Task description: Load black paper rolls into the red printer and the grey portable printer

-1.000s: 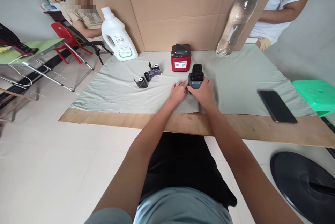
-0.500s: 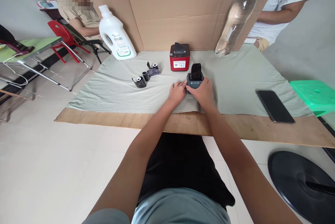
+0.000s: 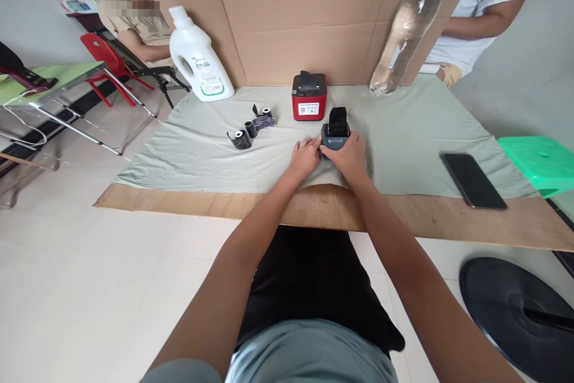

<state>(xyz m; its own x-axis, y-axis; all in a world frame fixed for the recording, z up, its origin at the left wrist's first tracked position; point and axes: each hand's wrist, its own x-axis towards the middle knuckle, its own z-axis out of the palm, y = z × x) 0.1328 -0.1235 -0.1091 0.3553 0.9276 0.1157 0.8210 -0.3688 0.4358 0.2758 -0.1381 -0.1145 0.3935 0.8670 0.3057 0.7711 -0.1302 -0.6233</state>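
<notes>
A small dark grey label printer (image 3: 335, 142) sits on the cloth, a glossy black strip (image 3: 338, 122) rising from its top. My right hand (image 3: 352, 155) is closed around its right and front side, thumb across the front. From the left, my left hand (image 3: 306, 156) presses its fingers against the printer's side; the fingertips are partly hidden. Just behind stands a red and black box-shaped printer (image 3: 309, 98) with a white label and a dark piece out of its top. Several black ribbon rolls (image 3: 243, 139) lie to the left.
A white detergent bottle (image 3: 201, 60) and a clear water bottle (image 3: 406, 30) stand at the back by a cardboard panel (image 3: 296, 12). A phone (image 3: 473, 180) lies at the right. Two people sit or stand beyond the panel. A green stool (image 3: 538, 159) is beside the table.
The whole view has shifted very slightly. Both hands keep their places on the label printer, and nothing else has visibly moved.
</notes>
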